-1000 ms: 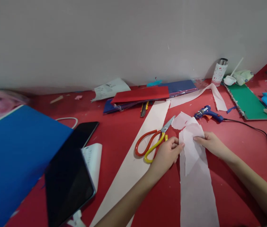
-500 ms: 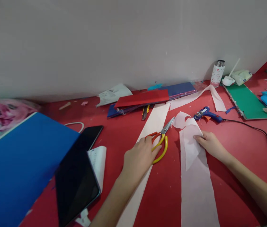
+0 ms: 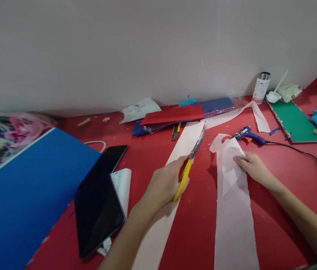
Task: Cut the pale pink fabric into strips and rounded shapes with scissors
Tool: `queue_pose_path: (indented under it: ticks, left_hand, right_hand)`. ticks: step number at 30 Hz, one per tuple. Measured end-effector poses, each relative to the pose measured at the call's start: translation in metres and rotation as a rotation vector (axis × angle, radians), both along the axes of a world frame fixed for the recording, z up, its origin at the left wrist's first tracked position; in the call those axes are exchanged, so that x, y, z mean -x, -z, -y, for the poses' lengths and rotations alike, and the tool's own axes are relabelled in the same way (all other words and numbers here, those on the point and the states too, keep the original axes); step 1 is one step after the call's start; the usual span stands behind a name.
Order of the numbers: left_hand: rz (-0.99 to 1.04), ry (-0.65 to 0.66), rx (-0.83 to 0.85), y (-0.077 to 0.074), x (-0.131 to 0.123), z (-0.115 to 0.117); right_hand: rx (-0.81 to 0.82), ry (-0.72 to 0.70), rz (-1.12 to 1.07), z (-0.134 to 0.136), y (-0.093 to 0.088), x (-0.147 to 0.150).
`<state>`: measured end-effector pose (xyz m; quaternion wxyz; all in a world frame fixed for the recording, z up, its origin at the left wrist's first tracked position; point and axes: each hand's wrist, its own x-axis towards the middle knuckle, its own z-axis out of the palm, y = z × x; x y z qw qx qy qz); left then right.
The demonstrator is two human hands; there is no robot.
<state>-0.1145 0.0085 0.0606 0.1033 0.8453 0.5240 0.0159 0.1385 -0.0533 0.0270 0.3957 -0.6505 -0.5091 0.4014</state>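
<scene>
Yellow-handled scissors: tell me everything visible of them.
The metal scissors with a yellow handle are gripped in the bare left hand. The handle is smooth, plastic-looking, seen nearly edge-on; the hand hides part of the scissors. The shiny grey blades, slightly blurred, point away from the camera and rightward, overlapping a long, pale pink, paper-like strip. Whether they're open or touch the strip can't be told.

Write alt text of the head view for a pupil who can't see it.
The left hand holds scissors, and the right hand holds a pale pink sheet over a red table. Beyond the right hand lies a blue glue gun; a printed bottle stands near the wall.
</scene>
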Motion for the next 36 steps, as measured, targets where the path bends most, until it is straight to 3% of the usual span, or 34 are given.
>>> queue_pose_path:
  ticks: [7, 17, 36]
  left_hand:
    - [-0.041, 0.175, -0.057, -0.005, -0.002, 0.004]
    - [-0.077, 0.289, -0.090, 0.007, -0.006, 0.006]
    - [-0.050, 0.299, -0.165, 0.006, -0.008, 0.009]
  right_hand:
    - [-0.036, 0.018, -0.059, 0.000, -0.007, -0.004]
    - [-0.071, 0.006, -0.074, 0.000, -0.004, -0.007]
    - [-0.069, -0.001, -0.117, 0.001, -0.006, -0.008]
